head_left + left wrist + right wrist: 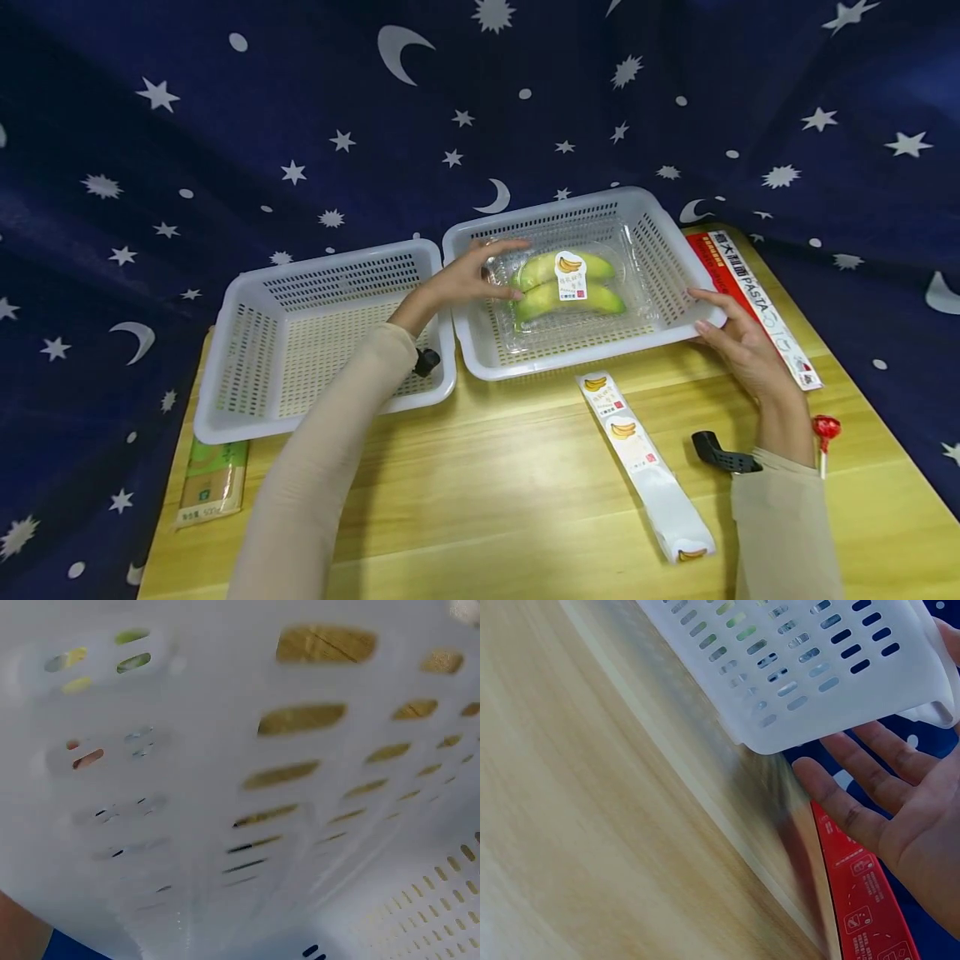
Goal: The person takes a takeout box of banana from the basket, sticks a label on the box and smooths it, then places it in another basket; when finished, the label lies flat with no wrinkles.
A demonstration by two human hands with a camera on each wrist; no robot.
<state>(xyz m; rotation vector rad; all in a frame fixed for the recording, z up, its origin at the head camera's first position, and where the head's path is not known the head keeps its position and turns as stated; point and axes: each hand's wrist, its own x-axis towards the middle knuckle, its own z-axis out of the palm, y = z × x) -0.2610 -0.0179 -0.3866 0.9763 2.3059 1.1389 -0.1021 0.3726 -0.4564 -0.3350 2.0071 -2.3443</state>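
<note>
A clear plastic box of bananas (566, 287) with a banana label on its lid lies inside the right white basket (397, 350). My left hand (468, 275) reaches over that basket's left side, its thumb and forefinger spread across the box's left end. In the left wrist view, a slotted basket wall (202, 780) fills most of the picture and the fingers are hidden. My right hand (738, 346) pinches the right basket's rim at the front right corner, forefinger inside and thumb at the edge. In the right wrist view its other fingers (840, 802) extend below the basket corner.
Left of it stands a second white basket (243, 358), with a green-and-tan packet (213, 483) by its front. A strip of banana labels (645, 467) lies in front. To the right are a red-and-white pasta box (757, 304) and a red lollipop (827, 427). Starry cloth (337, 75) hangs behind.
</note>
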